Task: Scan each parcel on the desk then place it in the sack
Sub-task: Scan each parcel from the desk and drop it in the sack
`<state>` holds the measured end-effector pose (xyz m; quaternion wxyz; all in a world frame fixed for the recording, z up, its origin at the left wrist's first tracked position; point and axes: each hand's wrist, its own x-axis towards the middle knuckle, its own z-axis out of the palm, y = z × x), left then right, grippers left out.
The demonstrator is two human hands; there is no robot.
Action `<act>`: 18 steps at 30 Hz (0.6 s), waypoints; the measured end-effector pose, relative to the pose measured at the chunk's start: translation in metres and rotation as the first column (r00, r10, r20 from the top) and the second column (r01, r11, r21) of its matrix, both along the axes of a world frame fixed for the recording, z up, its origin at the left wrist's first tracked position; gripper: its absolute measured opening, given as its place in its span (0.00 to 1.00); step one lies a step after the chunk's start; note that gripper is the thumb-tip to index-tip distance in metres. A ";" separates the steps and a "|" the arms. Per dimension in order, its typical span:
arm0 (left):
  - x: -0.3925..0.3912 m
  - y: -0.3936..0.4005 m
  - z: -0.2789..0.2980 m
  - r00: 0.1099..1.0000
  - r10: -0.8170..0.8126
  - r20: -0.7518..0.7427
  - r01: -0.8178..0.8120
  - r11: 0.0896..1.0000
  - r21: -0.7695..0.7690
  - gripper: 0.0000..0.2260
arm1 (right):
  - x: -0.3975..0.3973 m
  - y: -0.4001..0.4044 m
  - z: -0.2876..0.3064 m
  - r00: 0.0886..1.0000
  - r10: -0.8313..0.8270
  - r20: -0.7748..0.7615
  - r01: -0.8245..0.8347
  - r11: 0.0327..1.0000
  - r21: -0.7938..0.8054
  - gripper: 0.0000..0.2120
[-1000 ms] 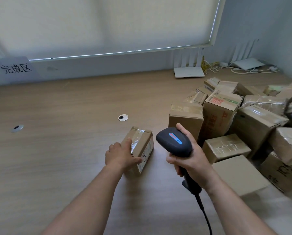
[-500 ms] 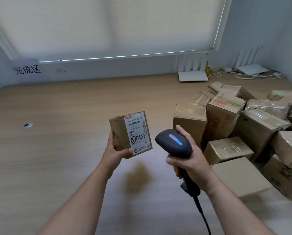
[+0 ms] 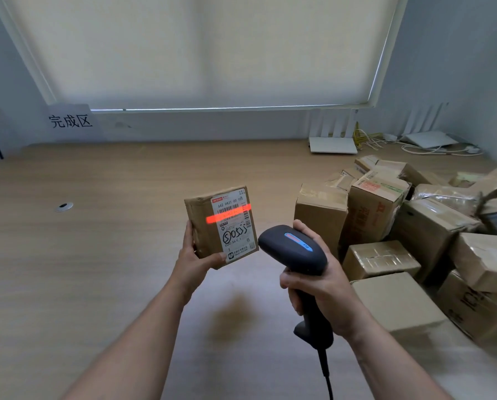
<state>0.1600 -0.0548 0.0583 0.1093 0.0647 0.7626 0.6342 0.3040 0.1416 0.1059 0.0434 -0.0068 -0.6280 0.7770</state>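
Your left hand [image 3: 193, 262] grips the small parcel [image 3: 221, 225] upright above the worktop [image 3: 97, 255], fingers curled round its lower edge; your right hand [image 3: 319, 281] clasps the scanner [image 3: 293, 249], red beam crossing the parcel's label [image 3: 235, 223]

A wooden tabletop [image 3: 97, 269] reaches the grey wall [image 3: 183, 129]. A window with a lowered blind [image 3: 206, 50] lets in soft light. White routers [image 3: 333, 144] stand at the back right corner.
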 end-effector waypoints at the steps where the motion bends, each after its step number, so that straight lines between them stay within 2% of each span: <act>1: 0.004 0.000 0.001 1.000 0.002 -0.003 -0.002 1.000 0.000 0.46 | 0.003 0.000 0.001 1.000 -0.002 -0.005 0.002 1.000 0.002 0.43; 13: 0.055 -0.010 0.009 0.998 0.029 -0.048 -0.028 1.000 0.014 0.44 | 0.049 -0.001 0.012 0.999 0.036 -0.034 -0.035 0.999 0.026 0.43; 18: 0.080 -0.023 0.010 0.993 0.093 -0.069 -0.095 0.995 -0.026 0.47 | 0.060 -0.011 0.016 0.996 0.033 -0.086 -0.025 0.996 0.090 0.42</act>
